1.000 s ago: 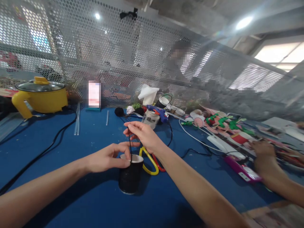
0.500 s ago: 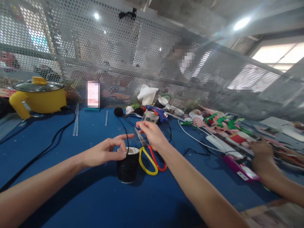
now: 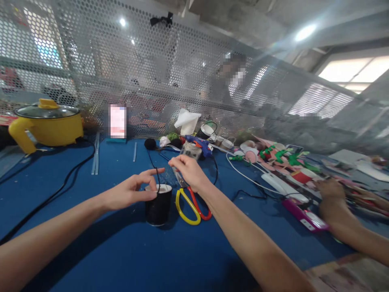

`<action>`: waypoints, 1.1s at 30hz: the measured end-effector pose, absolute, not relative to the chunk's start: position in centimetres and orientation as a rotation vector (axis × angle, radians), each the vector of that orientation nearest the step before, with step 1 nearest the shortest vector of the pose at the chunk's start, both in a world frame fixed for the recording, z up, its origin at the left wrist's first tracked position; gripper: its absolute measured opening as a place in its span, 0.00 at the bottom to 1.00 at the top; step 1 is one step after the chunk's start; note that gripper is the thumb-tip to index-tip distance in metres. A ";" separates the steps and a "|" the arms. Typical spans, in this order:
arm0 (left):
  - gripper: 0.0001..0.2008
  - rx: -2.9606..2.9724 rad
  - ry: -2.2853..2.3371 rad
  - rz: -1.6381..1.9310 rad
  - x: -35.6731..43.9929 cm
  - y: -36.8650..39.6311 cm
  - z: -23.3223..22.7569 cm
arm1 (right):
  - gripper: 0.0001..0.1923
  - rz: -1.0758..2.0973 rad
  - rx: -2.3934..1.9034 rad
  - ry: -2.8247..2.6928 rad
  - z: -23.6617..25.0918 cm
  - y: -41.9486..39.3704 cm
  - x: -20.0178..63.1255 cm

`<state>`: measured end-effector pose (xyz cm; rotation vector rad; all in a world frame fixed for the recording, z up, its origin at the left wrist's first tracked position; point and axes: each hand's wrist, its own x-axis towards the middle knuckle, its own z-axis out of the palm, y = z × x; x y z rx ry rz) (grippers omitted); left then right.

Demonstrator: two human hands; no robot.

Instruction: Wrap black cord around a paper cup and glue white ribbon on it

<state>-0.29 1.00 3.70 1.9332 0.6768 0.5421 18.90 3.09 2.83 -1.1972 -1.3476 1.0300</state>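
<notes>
We noted our left hand [image 3: 133, 194] loosely pinching the black cord spool [image 3: 158, 204] at its rim, while our right hand [image 3: 189, 172], just right of the spool, gripped the scissors [image 3: 190, 198], blades pointing away.

The bench [image 3: 115, 247] has a blue top backed by a perforated metal screen. A yellow pot [image 3: 45, 125] with a glass lid stands at its far left corner, a black cable [image 3: 65, 182] trailing from there across the blue. Near the middle stands a black spool [image 3: 158, 205], with scissors [image 3: 190, 200] just beside it. Further back lie a blue glue gun [image 3: 197, 142] and a jar [image 3: 191, 151]. To the right lie a white cable [image 3: 243, 170], paper scraps [image 3: 282, 156] and a pink case [image 3: 305, 215].
</notes>
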 end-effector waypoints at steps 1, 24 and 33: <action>0.08 1.941 0.686 0.545 -0.3 1.0 3.7 | 0.12 1.014 -1.199 -1.380 3.0 3.2 18.9; 0.09 2.070 0.820 0.709 -0.5 1.6 2.9 | 0.10 1.078 -1.585 -1.058 5.9 7.8 27.3; 0.09 2.047 0.813 0.737 -0.4 1.8 2.4 | 0.07 0.839 -1.346 -1.046 5.6 6.2 25.5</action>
